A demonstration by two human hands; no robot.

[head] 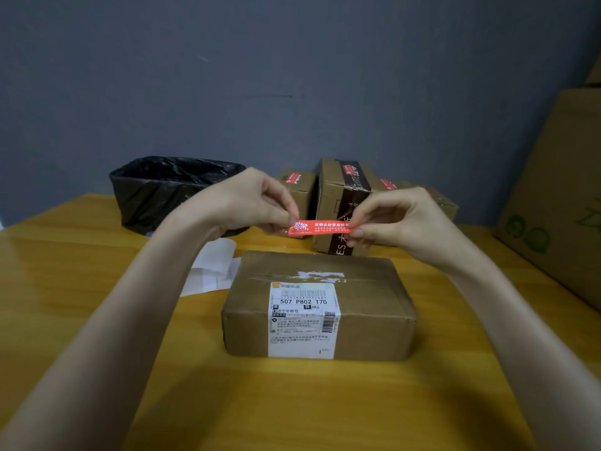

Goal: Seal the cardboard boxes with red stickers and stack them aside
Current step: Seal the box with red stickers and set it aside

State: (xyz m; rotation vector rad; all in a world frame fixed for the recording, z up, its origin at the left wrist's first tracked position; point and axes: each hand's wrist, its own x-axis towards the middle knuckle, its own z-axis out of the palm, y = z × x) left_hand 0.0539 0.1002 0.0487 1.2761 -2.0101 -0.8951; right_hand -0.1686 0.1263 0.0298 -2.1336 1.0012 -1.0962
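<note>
A closed cardboard box (367,307) with a white shipping label lies in the middle of the wooden table (81,288). Above its far edge I hold a red sticker (320,227) stretched flat in the air. My left hand (250,200) pinches its left end and my right hand (400,222) pinches its right end. Behind the sticker stand three cardboard boxes with red stickers on top: a small one (297,187), a taller one with dark tape (338,193), and a low one (442,200) at the right.
A bin lined with a black bag (169,187) stands at the back left. White backing paper (213,268) lies left of the middle box. A large cardboard carton (559,196) leans at the right edge. A grey wall is behind.
</note>
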